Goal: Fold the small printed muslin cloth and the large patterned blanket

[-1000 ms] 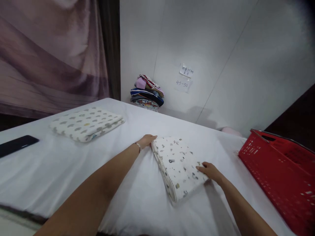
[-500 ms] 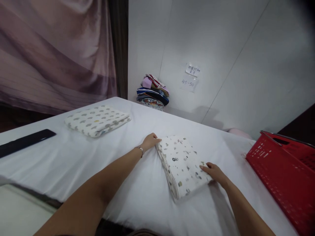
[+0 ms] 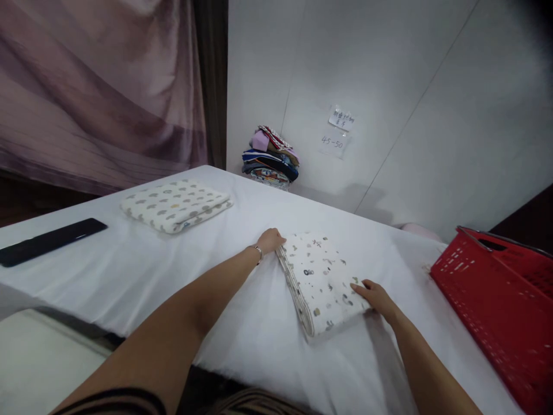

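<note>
A folded white cloth with small grey and green prints (image 3: 324, 282) lies in front of me on the white-covered table (image 3: 242, 311). At its far left corner, my left hand (image 3: 270, 241) is closed, with thumb and finger pinching the edge; a bracelet circles that wrist. My right hand (image 3: 375, 298) grips the right edge, thumb on top and the other fingers hidden beneath. The layered folds show along the cloth's left side. Farther left rests a second folded cloth with grey cloud-like shapes (image 3: 173, 204), touched by neither hand.
A long black flat object (image 3: 54, 241) lies at the table's left. On the right stands a red perforated basket (image 3: 488, 305) with a metal handle. A pile of folded fabrics (image 3: 271, 157) sits behind the table's far edge, by a wall with paper notes (image 3: 332, 143).
The view has shifted slightly. Both hands keep their hold on the printed cloth, which lies nearly as before; my left hand's wrist has turned a little.
</note>
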`<state>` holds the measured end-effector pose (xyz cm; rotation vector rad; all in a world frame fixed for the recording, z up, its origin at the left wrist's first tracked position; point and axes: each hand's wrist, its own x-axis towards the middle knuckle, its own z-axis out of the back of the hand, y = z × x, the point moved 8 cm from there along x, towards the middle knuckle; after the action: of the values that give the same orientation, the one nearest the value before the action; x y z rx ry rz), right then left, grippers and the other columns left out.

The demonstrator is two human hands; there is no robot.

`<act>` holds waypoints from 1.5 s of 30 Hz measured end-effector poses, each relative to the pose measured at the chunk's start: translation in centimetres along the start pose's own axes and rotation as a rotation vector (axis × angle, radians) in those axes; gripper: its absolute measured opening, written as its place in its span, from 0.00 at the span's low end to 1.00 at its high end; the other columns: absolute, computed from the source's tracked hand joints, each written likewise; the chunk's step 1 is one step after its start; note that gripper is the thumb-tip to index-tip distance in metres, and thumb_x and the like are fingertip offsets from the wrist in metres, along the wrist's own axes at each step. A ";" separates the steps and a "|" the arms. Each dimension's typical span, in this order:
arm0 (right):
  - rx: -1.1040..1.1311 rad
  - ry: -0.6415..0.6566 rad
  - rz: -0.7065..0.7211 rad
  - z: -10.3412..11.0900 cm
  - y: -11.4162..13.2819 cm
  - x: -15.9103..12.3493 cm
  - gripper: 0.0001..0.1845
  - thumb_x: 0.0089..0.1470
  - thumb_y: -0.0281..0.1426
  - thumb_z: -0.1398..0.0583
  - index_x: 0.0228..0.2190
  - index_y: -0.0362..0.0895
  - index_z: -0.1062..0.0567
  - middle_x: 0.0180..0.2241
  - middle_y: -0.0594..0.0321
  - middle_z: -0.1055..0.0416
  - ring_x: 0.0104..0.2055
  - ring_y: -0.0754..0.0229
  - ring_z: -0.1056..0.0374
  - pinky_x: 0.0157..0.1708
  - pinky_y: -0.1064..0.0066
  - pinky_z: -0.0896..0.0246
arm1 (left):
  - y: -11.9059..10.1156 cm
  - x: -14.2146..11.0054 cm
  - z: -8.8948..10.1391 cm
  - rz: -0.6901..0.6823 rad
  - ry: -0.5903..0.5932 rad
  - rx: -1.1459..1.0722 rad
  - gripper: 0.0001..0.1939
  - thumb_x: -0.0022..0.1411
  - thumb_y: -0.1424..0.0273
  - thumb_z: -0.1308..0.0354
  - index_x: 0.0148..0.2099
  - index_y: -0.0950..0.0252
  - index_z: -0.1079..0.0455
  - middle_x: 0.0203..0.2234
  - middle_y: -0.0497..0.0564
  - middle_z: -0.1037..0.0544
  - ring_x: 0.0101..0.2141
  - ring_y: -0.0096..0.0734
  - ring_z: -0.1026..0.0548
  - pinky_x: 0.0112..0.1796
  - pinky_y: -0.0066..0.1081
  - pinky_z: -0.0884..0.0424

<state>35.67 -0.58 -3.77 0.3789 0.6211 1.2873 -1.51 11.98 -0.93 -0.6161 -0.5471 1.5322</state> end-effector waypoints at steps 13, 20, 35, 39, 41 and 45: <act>-0.021 -0.026 0.003 0.1 0.1 0.1 0.27 0.43 0.50 0.42 0.35 0.40 0.25 0.35 0.55 0.26 0.40 0.50 0.33 0.39 0.67 0.42 | -1.8 -2.1 1.8 -0.128 -0.103 0.087 0.10 0.57 0.67 0.47 0.41 0.66 0.31 0.43 0.56 0.27 0.42 0.36 0.29 0.40 0.31 0.35; -0.013 -0.019 0.023 0.2 0.6 -0.4 0.25 0.44 0.51 0.43 0.31 0.42 0.26 0.31 0.59 0.27 0.36 0.53 0.33 0.35 0.68 0.42 | -6.5 -7.8 -1.2 -0.675 0.028 0.096 0.07 0.60 0.70 0.49 0.38 0.61 0.30 0.39 0.50 0.26 0.44 0.34 0.32 0.46 0.32 0.38; 0.011 -0.062 -0.014 0.5 0.4 -0.5 0.26 0.43 0.50 0.41 0.33 0.40 0.26 0.31 0.58 0.28 0.34 0.54 0.33 0.33 0.68 0.43 | -5.2 -11.0 -3.2 -0.827 0.030 0.049 0.08 0.62 0.69 0.51 0.31 0.63 0.34 0.31 0.49 0.29 0.36 0.32 0.33 0.42 0.33 0.39; -0.162 -0.331 0.170 1.4 3.0 -3.2 0.22 0.52 0.46 0.48 0.35 0.41 0.27 0.36 0.55 0.28 0.39 0.54 0.34 0.40 0.65 0.43 | -5.1 -11.2 -3.4 -0.858 0.051 0.056 0.09 0.63 0.69 0.53 0.32 0.63 0.34 0.32 0.50 0.29 0.37 0.32 0.34 0.43 0.34 0.39; -0.210 -0.455 0.369 0.9 5.4 -6.0 0.19 0.56 0.41 0.50 0.37 0.42 0.27 0.39 0.54 0.29 0.43 0.53 0.36 0.45 0.63 0.44 | -5.1 -11.3 -3.4 -0.877 0.080 0.053 0.10 0.63 0.69 0.54 0.33 0.63 0.33 0.33 0.50 0.29 0.38 0.33 0.33 0.43 0.35 0.39; -0.154 -0.419 0.756 -3.0 9.9 -12.3 0.12 0.57 0.36 0.47 0.39 0.45 0.28 0.40 0.55 0.29 0.46 0.54 0.36 0.48 0.59 0.44 | -5.0 -11.8 -3.1 -0.926 0.096 0.025 0.10 0.62 0.71 0.54 0.37 0.63 0.31 0.36 0.51 0.28 0.40 0.34 0.33 0.45 0.36 0.38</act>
<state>24.34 -10.22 2.40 0.7745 -0.0010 1.8843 4.50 0.43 0.80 -0.3280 -0.6176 0.6305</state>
